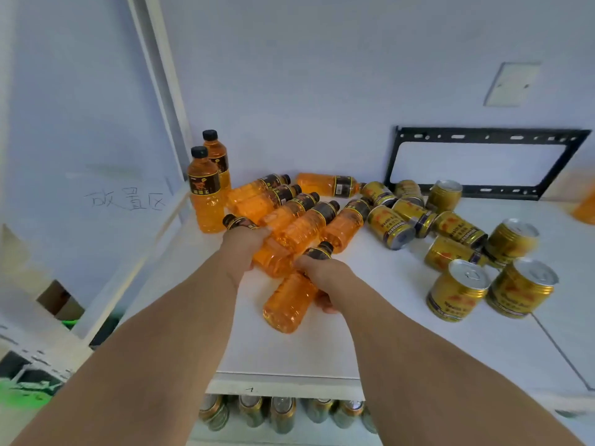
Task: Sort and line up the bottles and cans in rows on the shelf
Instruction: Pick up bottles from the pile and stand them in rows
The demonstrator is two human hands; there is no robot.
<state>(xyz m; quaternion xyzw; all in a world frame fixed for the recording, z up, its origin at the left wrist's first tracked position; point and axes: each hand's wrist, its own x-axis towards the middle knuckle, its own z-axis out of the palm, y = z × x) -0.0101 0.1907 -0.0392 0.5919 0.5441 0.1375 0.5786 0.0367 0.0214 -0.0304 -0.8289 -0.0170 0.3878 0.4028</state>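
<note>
Orange drink bottles with black caps and labels lie in a heap on the white shelf top (289,349). My left hand (246,244) grips one lying bottle (273,257) near its neck. A second lying bottle (289,300) is held by my right hand (322,275) just below its cap. Two bottles (206,194) stand upright at the back left corner. Gold cans (391,226) lie scattered to the right, and two cans (457,291) stand upright at the front right.
A white side panel (96,156) with handwriting closes the left. A black metal bracket (483,136) hangs on the back wall. More cans (283,413) sit on the shelf below the front edge. An orange bottle (586,207) shows at the far right edge.
</note>
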